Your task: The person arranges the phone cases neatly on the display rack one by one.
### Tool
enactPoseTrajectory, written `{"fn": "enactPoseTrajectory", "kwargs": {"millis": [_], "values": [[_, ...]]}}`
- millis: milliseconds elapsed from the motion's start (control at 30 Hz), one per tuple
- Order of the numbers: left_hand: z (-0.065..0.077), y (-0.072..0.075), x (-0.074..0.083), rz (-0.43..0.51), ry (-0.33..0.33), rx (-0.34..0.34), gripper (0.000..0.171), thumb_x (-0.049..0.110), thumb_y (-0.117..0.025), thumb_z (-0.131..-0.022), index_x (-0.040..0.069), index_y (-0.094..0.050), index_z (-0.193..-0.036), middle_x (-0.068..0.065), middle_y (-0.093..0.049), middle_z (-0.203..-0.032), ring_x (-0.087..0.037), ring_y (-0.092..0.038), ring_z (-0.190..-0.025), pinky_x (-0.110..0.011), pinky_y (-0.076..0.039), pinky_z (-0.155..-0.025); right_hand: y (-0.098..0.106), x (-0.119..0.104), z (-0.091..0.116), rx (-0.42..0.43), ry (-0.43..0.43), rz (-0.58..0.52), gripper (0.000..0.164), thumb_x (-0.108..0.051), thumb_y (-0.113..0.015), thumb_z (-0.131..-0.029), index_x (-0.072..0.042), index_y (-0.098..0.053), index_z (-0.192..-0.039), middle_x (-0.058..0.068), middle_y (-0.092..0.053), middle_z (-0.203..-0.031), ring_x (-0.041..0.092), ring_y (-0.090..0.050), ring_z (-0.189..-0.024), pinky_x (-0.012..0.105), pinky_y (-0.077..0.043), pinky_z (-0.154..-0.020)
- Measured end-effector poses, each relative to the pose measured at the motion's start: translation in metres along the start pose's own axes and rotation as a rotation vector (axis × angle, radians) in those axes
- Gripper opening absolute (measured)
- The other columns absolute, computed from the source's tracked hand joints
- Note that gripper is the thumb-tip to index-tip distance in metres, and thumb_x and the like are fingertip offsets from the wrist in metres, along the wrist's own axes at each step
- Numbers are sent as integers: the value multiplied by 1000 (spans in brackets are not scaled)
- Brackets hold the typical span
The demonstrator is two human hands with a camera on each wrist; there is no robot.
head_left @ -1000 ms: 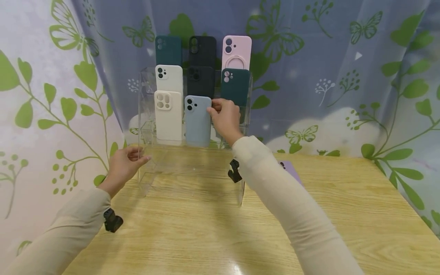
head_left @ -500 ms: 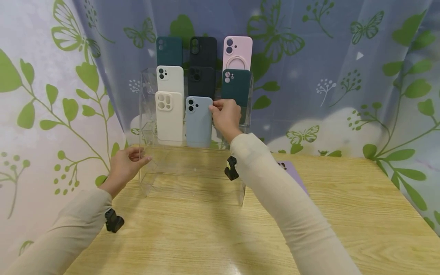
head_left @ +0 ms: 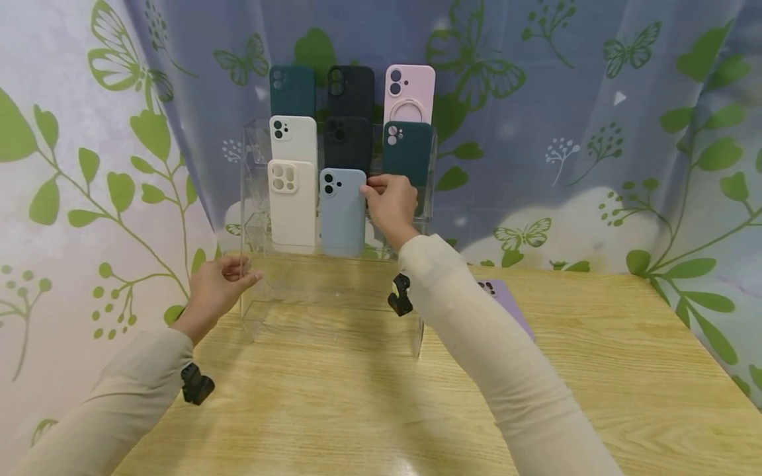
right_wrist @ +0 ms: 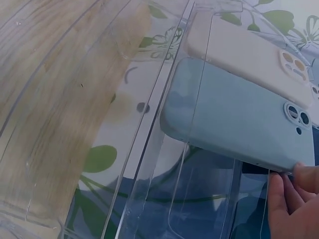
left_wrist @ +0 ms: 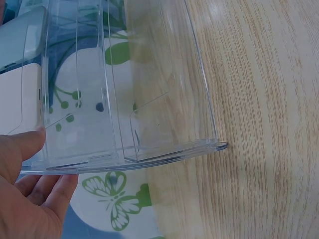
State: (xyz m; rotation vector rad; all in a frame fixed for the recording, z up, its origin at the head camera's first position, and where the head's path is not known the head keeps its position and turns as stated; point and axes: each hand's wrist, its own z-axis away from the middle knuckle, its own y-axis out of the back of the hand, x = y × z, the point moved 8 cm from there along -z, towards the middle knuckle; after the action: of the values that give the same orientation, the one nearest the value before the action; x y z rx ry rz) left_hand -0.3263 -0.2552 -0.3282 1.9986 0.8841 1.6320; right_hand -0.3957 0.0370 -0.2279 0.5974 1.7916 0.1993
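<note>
A light blue phone case (head_left: 343,211) stands upright on the lowest shelf of a clear acrylic stand (head_left: 333,281). My right hand (head_left: 393,203) pinches its right edge near the top; in the right wrist view the thumb lies over that edge. With my left hand (head_left: 215,284) I hold the stand's left side panel. The left wrist view has the thumb on the panel's inner face and the fingers outside. Beside the blue case, a cream phone case (head_left: 293,211) leans on the same shelf.
Above stand a white case (head_left: 294,137), a black case (head_left: 347,142) and a dark green case (head_left: 407,152). The top row holds green (head_left: 292,89), black (head_left: 350,91) and pink (head_left: 409,89) cases. A purple case (head_left: 508,304) lies on the wooden table (head_left: 625,357), partly behind my right forearm.
My right forearm has shifted slightly left, so more of the purple case shows. Both hands keep their holds, and the light blue case stays in place.
</note>
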Motion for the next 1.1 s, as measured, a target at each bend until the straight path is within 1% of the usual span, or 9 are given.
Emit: {"fn": "enactPoseTrajectory", "kwargs": {"millis": [200, 367, 567, 667, 833, 1000, 1100], "values": [[0, 0, 0, -1, 2, 1, 50, 24, -66, -92, -8, -55, -129, -28, -61, -119, -39, -62, -106, -45, -52, -86, 3, 1, 3, -38, 13, -36, 28, -26, -65, -93, -9, -70, -115, 6, -71, -106, 16, -67, -92, 29, -55, -74], [0, 0, 1, -2, 3, 2, 51, 25, -66, -92, -8, -54, -130, -28, -61, -119, -39, -62, -106, -45, -52, -86, 9, -3, 7, -87, 58, -32, 33, -28, -65, -93, -10, -68, -120, 5, -70, -111, 16, -66, -98, 30, -54, -79], [1, 0, 1, -7, 7, 8, 53, 28, -66, -92, -8, -55, -129, -27, -62, -119, -38, -63, -105, -44, -52, -86, 22, -3, 12, -181, 94, -17, 40, -33, -66, -92, -12, -65, -125, 3, -67, -119, 15, -62, -108, 34, -51, -88], [0, 1, 1, -11, 6, 13, 55, 30, -66, -92, -9, -55, -129, -28, -61, -119, -39, -63, -106, -45, -52, -87, 32, -2, 16, -220, 92, -10, 42, -36, -65, -91, -13, -64, -126, 1, -66, -120, 15, -60, -111, 34, -50, -91], [1, 1, 1, -12, 7, 11, 56, 31, -66, -92, -9, -54, -130, -29, -60, -120, -39, -62, -107, -47, -51, -88, 53, 6, 20, -242, 73, -20, 43, -37, -66, -90, -15, -63, -127, 0, -65, -122, 14, -59, -113, 35, -49, -93], [2, 0, 2, 0, 19, -6, 57, 31, -66, -92, -8, -53, -132, -28, -59, -123, -38, -61, -109, -46, -51, -89, 78, 20, 21, -239, 64, -19, 43, -38, -67, -89, -17, -63, -127, 0, -65, -122, 14, -59, -113, 37, -49, -93], [2, 0, 0, 1, 23, -10, 57, 31, -65, -92, -8, -52, -132, -28, -59, -124, -38, -61, -109, -46, -51, -89, 92, 28, 21, -224, 66, -42, 44, -38, -68, -89, -16, -63, -126, 1, -65, -121, 15, -59, -112, 38, -49, -93]]}}
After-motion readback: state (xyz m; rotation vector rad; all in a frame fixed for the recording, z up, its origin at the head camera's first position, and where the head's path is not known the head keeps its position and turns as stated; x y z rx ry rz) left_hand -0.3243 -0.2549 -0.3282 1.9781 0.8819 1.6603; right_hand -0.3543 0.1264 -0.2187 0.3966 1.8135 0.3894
